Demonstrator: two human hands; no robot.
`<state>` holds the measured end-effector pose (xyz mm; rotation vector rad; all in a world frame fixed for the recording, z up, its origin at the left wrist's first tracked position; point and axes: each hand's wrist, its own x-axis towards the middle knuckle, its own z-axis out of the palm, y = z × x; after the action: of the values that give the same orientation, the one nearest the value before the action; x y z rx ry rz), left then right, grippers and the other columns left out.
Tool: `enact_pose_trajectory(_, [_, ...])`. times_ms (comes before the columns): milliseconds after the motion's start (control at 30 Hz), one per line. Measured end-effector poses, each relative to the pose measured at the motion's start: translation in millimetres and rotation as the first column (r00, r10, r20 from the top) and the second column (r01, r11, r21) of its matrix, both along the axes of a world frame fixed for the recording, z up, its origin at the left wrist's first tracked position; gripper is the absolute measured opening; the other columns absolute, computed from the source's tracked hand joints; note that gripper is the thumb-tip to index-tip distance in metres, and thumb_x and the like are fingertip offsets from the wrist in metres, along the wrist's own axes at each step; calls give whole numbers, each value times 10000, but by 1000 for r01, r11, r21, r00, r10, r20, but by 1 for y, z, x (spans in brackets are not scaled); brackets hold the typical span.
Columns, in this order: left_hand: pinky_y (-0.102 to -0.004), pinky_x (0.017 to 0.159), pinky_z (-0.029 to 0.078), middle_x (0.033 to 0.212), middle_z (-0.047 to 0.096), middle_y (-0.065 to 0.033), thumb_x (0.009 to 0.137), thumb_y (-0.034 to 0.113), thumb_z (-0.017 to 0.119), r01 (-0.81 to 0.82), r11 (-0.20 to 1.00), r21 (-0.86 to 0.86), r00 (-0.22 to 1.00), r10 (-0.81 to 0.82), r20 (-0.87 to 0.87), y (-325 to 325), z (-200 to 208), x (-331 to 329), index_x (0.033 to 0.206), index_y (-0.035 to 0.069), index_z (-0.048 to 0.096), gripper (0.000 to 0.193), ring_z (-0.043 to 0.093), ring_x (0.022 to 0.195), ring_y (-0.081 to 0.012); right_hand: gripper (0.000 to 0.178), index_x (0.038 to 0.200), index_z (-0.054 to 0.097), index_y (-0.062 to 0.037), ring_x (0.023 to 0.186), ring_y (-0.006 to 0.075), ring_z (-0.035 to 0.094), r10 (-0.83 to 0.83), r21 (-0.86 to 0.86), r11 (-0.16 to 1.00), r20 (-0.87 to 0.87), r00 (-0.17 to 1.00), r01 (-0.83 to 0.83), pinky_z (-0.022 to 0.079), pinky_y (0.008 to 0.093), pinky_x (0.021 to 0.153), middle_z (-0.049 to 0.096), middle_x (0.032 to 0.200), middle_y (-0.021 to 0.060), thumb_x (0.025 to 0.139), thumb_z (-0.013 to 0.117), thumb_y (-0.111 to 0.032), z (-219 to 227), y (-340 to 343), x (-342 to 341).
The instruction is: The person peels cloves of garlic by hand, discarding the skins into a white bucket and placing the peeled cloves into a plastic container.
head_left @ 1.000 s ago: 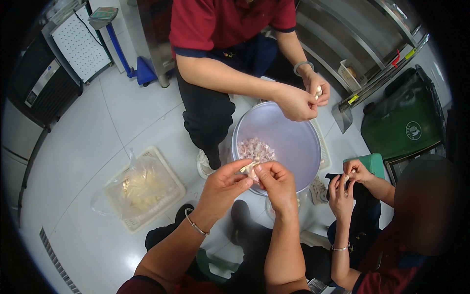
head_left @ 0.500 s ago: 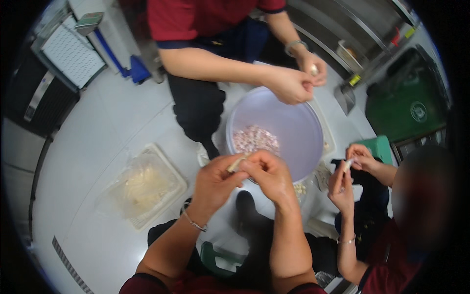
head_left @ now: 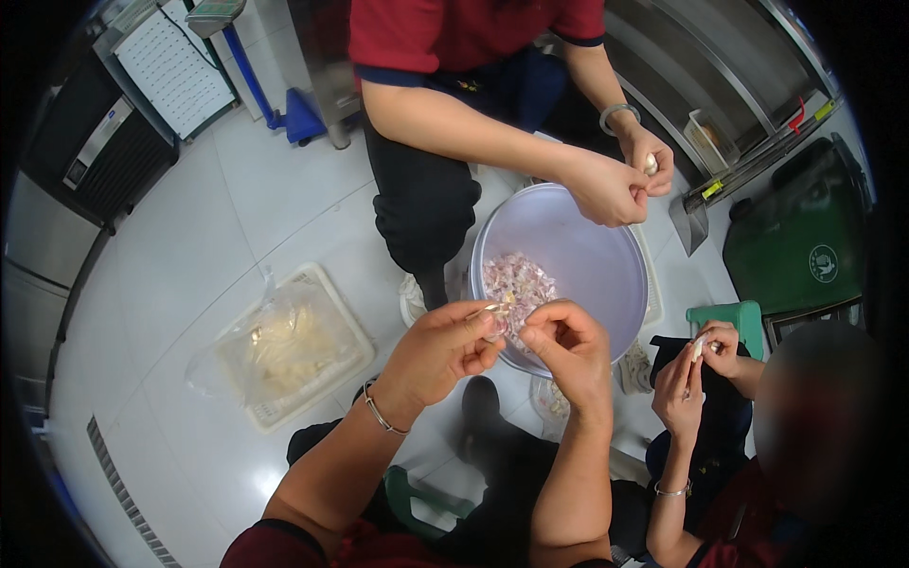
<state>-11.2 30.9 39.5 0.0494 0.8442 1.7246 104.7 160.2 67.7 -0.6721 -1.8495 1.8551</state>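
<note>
Over the near rim of a large pale lavender tub point(head_left: 606, 275), my left hand point(head_left: 440, 350) pinches a garlic clove point(head_left: 494, 308) between thumb and fingers. Just to its right is my right hand point(head_left: 573, 350), its thumb and forefinger closed together; whatever they hold is too small to make out. The two hands are apart. Pinkish-white garlic skins point(head_left: 519, 275) lie in the left part of the tub, below my fingertips. Across the tub a co-worker's hands point(head_left: 620, 185) hold a pale clove, and at the right another person's hands point(head_left: 696, 374) work on one.
Left on the floor stands a white basket point(head_left: 346, 355) with a clear plastic bag point(head_left: 284, 346) of pale pieces. A green bin point(head_left: 795, 237) and a green stool point(head_left: 729, 322) are at the right. A bag of cloves point(head_left: 552, 405) sits by the tub's near side.
My hands have drawn apart; the right one has moved away from the clove, which stays in the left. The whole view has shifted, so the surroundings appear further right.
</note>
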Motion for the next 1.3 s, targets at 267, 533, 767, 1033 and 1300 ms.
enact_pose_trajectory(267, [-202, 460, 342, 756, 571, -52, 944, 189, 507, 174, 973, 151, 983, -181, 33, -7, -5, -8, 1031, -14, 548, 225, 466, 555, -88, 225, 901, 677, -25, 571, 53, 441, 65, 272, 959, 49, 997, -76, 366, 211, 534, 572, 757, -3, 691, 756, -23, -2, -13, -9])
enact_pose_trajectory(533, [-221, 525, 430, 796, 617, -68, 949, 220, 515, -62, 998, 3, 980, 61, -191, 1, -2, 8, 1082, -17, 595, 284, 558, 621, -103, 120, 834, 654, -11, 546, 108, 490, -37, 476, 879, 78, 996, -4, 399, 240, 515, 560, 689, 32, 751, 717, -70, -2, -23, -15])
enact_pose_trajectory(767, [-196, 467, 424, 766, 621, -74, 961, 198, 487, -227, 973, 37, 893, 223, -392, 5, -2, 20, 1062, -27, 594, 269, 554, 574, -89, 87, 848, 658, -15, 590, 94, 492, -71, 294, 954, 14, 997, 64, 396, 232, 544, 582, 715, 28, 780, 687, -61, -9, -28, -18])
enact_pose_trajectory(1033, [-180, 429, 382, 613, 567, -45, 955, 189, 493, -262, 965, -3, 870, 235, -432, 5, -1, 23, 1016, -14, 592, 235, 477, 468, -56, 86, 843, 654, 9, 622, 77, 478, -12, 182, 983, -62, 998, 23, 383, 222, 565, 575, 720, 19, 790, 689, -48, -16, -22, -18])
enact_pose_trajectory(1300, [-203, 448, 400, 702, 586, -80, 972, 173, 451, -279, 960, 25, 919, 274, -283, 8, -1, 21, 1006, -21, 560, 225, 513, 519, -92, 85, 891, 625, 0, 615, 57, 501, -138, -239, 966, -143, 980, 101, 417, 195, 551, 600, 759, 21, 850, 649, -72, -21, -29, -20])
